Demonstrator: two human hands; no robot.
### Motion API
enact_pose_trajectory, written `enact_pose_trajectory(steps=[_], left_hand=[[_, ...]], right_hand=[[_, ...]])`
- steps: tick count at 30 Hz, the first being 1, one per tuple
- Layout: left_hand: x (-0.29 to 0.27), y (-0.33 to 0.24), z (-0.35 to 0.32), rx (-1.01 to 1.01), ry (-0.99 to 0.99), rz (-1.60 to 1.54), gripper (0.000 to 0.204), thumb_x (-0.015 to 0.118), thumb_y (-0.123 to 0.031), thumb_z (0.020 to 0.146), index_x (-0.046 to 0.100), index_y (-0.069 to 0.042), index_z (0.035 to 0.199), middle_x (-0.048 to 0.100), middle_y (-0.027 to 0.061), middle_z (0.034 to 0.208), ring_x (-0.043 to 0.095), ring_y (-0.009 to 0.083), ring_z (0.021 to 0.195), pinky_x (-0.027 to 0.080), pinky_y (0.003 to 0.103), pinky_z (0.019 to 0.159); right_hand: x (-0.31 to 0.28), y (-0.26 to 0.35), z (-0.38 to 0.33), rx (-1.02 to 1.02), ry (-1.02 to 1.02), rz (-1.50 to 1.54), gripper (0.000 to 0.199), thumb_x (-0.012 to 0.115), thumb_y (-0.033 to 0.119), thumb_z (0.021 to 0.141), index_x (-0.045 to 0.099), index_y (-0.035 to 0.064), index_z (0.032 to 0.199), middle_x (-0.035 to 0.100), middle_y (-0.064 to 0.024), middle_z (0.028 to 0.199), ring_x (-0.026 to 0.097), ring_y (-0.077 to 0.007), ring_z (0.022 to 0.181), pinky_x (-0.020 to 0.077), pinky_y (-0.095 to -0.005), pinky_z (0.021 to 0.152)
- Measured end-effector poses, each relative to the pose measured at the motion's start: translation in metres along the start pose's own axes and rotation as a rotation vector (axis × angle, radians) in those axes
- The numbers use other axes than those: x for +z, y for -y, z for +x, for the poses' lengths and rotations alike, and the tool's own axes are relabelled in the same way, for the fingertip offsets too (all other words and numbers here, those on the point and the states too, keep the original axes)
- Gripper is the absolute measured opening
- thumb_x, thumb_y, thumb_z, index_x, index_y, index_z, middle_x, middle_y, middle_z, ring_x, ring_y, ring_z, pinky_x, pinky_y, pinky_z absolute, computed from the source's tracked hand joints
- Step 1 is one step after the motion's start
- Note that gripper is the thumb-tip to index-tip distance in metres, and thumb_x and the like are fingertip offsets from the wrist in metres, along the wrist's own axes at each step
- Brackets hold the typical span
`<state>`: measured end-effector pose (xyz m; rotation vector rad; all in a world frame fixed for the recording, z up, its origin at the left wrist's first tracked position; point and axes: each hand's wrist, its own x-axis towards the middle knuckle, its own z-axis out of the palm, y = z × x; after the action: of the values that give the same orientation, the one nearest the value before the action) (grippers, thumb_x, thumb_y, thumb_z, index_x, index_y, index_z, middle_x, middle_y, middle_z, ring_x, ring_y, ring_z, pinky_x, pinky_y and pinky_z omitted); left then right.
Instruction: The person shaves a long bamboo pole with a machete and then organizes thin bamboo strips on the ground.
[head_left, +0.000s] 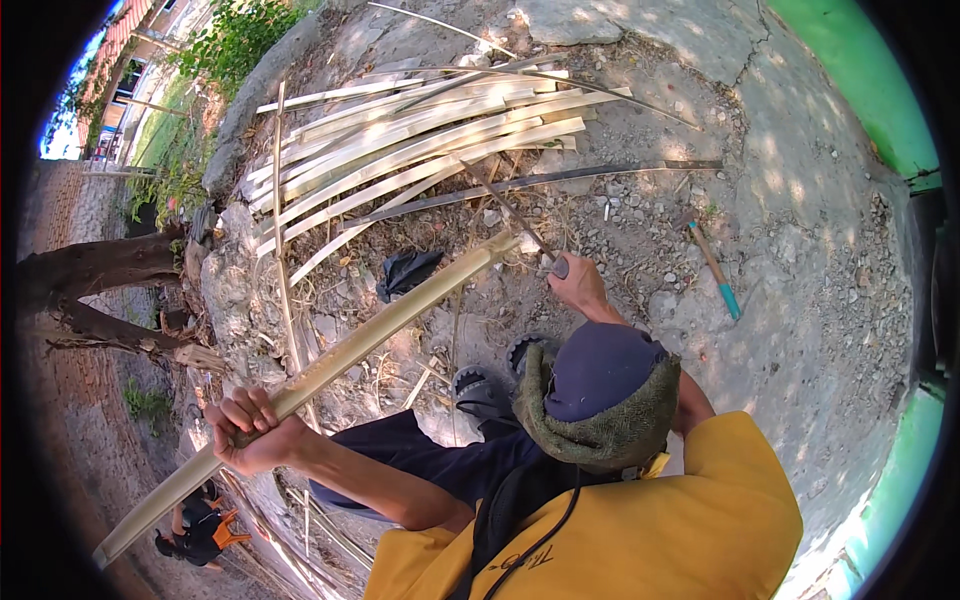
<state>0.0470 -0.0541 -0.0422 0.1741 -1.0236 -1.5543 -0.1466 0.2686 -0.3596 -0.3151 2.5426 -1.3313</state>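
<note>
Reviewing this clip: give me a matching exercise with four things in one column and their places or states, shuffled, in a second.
Things
1. left hand
2. right hand
3. black bundle
4. teal-ended tool

Places or states
A. lying in the picture between the pale strips and the pole
B. gripping the knife by its handle
C. lying apart, on the picture's right side
D. closed around the pole

Right pairs: 1-D, 2-B, 3-A, 4-C
</note>
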Motion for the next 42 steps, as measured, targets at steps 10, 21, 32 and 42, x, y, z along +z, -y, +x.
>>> enact_pose_trajectory(steps=[10, 21, 32, 42], left_hand=[[-0.002, 0.006, -0.002, -0.013, 0.012, 0.015, 0.025, 0.044, -0.023, 0.092, 0.033, -0.015, 0.071, 0.026, -0.0024, 0.052, 0.023, 0.0084, 0.042, 0.025, 0.023, 0.033], [-0.021, 0.023, 0.001, -0.122, -0.033, 0.008, 0.027, 0.042, -0.022, 0.093, 0.03, -0.016, 0.07, 0.022, -0.0033, 0.051, 0.021, 0.0075, 0.043, 0.023, 0.021, 0.033], [-0.071, 0.014, 0.018, -0.29, 0.042, -0.382, 0.025, 0.039, -0.011, 0.093, 0.031, -0.015, 0.069, 0.025, -0.0036, 0.054, 0.023, 0.0065, 0.041, 0.026, 0.02, 0.033], [-0.08, 0.024, 0.013, -0.356, -0.05, -0.555, 0.024, 0.04, -0.01, 0.091, 0.03, -0.014, 0.069, 0.025, -0.003, 0.054, 0.023, 0.0077, 0.04, 0.028, 0.022, 0.033]], right_hand=[[-0.016, -0.032, -0.025, 0.162, -0.052, 0.109, 0.033, 0.07, 0.023, 0.08, 0.067, -0.0057, 0.096, 0.068, -0.0164, 0.07, 0.069, -0.028, 0.065, 0.0517, -0.0404, 0.064], [-0.03, -0.065, -0.057, 0.175, -0.129, -0.023, 0.032, 0.073, 0.027, 0.08, 0.068, -0.0008, 0.094, 0.068, -0.021, 0.077, 0.068, -0.0383, 0.074, 0.0517, -0.0435, 0.069], [-0.039, -0.068, -0.071, 0.233, -0.105, -0.11, 0.034, 0.074, 0.029, 0.079, 0.066, -0.0019, 0.091, 0.067, -0.0217, 0.076, 0.068, -0.0412, 0.075, 0.0515, -0.0444, 0.068], [-0.024, -0.068, -0.056, 0.214, -0.096, -0.165, 0.033, 0.074, 0.03, 0.079, 0.067, 0.0022, 0.095, 0.069, -0.0218, 0.079, 0.068, -0.0424, 0.08, 0.0518, -0.0487, 0.069]])
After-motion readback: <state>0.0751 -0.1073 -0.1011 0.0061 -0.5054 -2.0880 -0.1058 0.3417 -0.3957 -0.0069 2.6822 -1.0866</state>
